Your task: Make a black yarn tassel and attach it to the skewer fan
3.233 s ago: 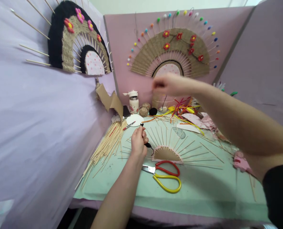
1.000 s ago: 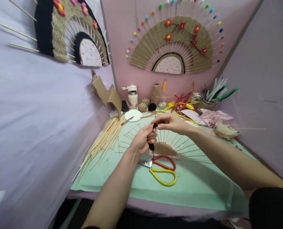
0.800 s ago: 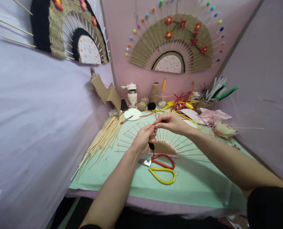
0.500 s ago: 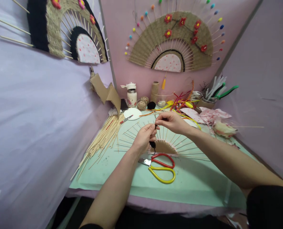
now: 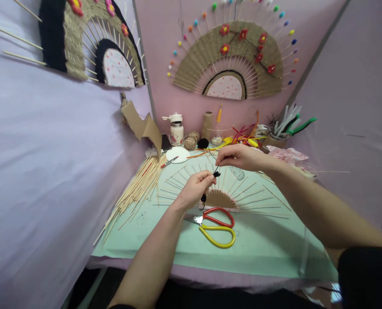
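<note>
A small bundle of black yarn pokes out of the pinched fingers of my left hand, and its lower end hangs below the palm. My right hand pinches the black strand just above and to the right; the strand runs back to a black yarn ball. Beneath both hands lies a fan frame of thin sticks spreading from a brown cardboard half-circle. Scissors with one red and one yellow handle rest in front of it, blades partly behind my left forearm.
Loose bamboo sticks are heaped at the left beside a white oval and a pen. Along the back stand a bottle, twine balls, a twine cone and green-handled pliers. Finished fans hang on the walls.
My right hand has moved right and slightly up, away from my left, drawing the strand out between them. More of the black bundle shows above my left fingers. The view has shifted slightly.
</note>
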The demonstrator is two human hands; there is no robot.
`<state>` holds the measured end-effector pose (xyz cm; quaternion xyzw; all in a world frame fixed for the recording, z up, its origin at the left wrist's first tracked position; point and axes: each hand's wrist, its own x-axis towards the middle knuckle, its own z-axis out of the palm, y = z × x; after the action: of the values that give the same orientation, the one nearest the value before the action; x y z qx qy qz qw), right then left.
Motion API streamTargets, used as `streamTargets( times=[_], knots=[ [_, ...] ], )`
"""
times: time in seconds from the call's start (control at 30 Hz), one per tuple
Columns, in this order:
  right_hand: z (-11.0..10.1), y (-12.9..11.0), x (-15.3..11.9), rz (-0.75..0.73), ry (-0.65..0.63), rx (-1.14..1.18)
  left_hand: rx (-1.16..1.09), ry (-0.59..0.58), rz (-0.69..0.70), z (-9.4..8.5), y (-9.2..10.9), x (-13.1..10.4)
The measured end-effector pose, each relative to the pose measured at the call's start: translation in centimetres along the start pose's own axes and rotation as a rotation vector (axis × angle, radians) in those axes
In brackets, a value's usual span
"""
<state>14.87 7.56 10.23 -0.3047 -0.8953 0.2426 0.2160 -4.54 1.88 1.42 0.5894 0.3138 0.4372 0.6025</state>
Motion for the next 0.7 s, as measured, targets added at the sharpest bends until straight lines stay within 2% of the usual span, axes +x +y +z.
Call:
streamTargets(
  times=[0.1,0.17,0.23,0.3,0.37,0.43,0.53,0.63,0.7],
  knots=[
    [1.4,0.4,0.2,0.004,0.096,0.075,-0.004,-0.030,0.022,0.0,0.0,-0.1],
    [3.1,0.8,0.2,0.051,0.160,0.123,-0.046,0.005,0.054,0.0,0.1,0.0],
    [4.8,1.1,0.0,0.100,0.226,0.130,-0.021,0.111,0.099,-0.1,0.1,0.1],
    [6.2,0.8,-0.6,0.104,0.283,0.076,0.131,0.269,0.172,-0.1,0.2,0.2],
    [6.9,0.0,-1.3,0.029,0.296,-0.034,0.337,0.401,0.256,-0.1,0.3,0.2],
    [6.9,-1.1,-1.9,-0.073,0.284,-0.176,0.499,0.463,0.321,-0.1,0.2,0.3],
    [6.0,-2.1,-1.9,-0.180,0.241,-0.353,0.669,0.433,0.333,0.0,-0.1,0.3],
    [4.7,-1.5,-1.3,-0.226,0.186,-0.376,0.761,0.274,0.308,0.2,-0.3,0.3],
    [4.2,-0.3,-0.8,-0.179,0.186,-0.282,0.757,0.150,0.324,0.4,-0.1,0.1]
  ],
)
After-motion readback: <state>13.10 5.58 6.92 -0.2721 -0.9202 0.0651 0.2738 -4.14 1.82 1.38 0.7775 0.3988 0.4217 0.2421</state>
